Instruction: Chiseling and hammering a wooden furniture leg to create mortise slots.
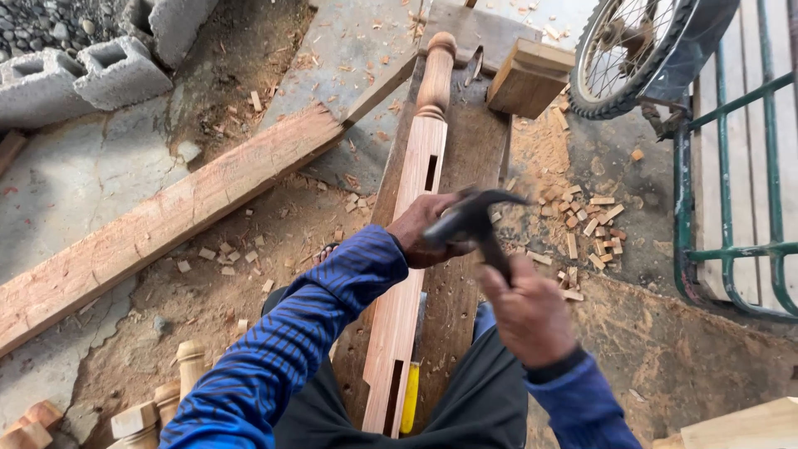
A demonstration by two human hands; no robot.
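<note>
A long pale square wooden post [413, 249] with a turned round knob lies mid-frame, its long axis running from bottom centre up to the knob at top. The left hand [428, 233] grips it. The right hand [525, 312] clasps a dark steel claw hammer [474, 223], blurred.

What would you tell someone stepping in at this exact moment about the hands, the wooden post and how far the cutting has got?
Left hand: resting on the turned wooden post, apparently steadying a tool hidden under it.
Right hand: gripping a claw hammer, raised above the left hand.
The post lies lengthwise on a plank between the person's knees.
Done: slots are cut near both ends; wood chips are scattered to the right.
Left: no slot shows mid-post, under the left hand.
</note>
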